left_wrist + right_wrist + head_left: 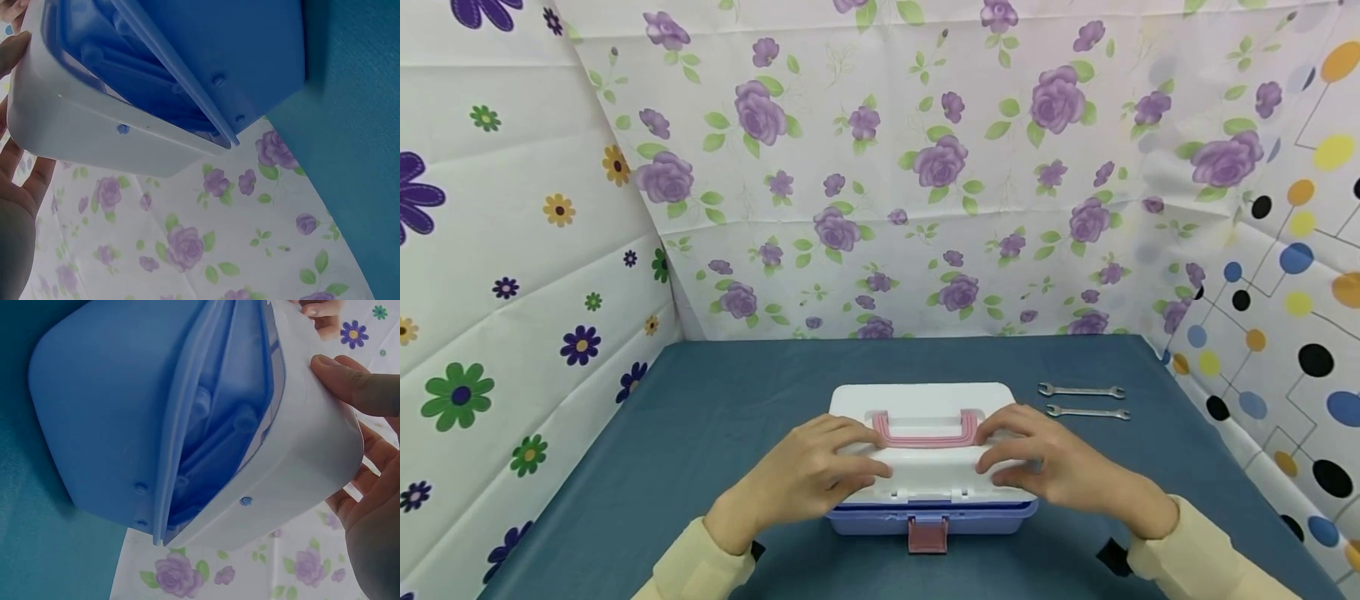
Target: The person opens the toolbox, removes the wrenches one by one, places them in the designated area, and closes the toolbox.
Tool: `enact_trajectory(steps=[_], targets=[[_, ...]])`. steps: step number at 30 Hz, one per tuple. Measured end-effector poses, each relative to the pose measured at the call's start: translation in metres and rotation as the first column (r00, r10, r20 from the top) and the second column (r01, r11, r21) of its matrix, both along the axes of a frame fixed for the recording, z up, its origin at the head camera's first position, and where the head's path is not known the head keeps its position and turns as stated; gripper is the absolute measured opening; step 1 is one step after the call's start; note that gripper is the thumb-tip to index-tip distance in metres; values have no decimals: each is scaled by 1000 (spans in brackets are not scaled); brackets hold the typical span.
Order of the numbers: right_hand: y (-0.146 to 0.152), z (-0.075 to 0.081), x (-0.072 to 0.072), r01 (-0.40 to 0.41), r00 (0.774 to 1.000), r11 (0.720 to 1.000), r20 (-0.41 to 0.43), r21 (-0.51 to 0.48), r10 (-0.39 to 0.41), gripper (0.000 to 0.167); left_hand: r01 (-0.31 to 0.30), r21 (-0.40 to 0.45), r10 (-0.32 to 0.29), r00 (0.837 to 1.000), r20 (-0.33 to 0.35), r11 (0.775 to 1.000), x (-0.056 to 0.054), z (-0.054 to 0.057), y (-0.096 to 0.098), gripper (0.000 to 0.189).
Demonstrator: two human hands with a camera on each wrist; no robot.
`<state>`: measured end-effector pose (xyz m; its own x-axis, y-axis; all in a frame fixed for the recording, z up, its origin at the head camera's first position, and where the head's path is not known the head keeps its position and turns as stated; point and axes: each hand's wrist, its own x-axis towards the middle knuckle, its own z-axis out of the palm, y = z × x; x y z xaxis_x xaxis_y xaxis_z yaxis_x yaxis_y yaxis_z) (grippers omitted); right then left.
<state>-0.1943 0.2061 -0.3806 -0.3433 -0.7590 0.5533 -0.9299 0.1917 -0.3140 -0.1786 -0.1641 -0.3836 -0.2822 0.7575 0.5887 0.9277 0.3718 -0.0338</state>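
Observation:
A plastic toolbox stands at the middle front of the table, with a white lid [925, 400], a blue base [867, 523] and a pink carry handle [925, 442]. Its lid is partly raised; a gap with blue tray arms [215, 447] shows in both wrist views. My left hand [816, 467] holds the lid's left side, fingers over the top and thumb towards the front. On the opposite side my right hand [1060, 462] grips the lid likewise, its thumb [350, 381] on the white surface. A pink latch [928, 535] hangs down at the front.
Two open-ended wrenches [1082, 391] lie side by side on the blue-green tablecloth [737, 400], behind and right of the toolbox. Flowered sheeting [880, 208] rises at the table's back, and patterned sheets stand at the left and right.

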Motion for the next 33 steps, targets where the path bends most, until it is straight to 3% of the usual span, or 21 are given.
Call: enact_trajectory(steps=[14, 33], targets=[[-1, -15, 3, -12, 1000, 1000, -7, 15, 13, 45, 35, -10, -35, 999, -6, 999, 5, -9, 0, 27], [-2, -19, 6, 9, 998, 999, -68, 40, -6, 46, 23, -22, -23, 1000, 12, 999, 8, -16, 2, 25]])
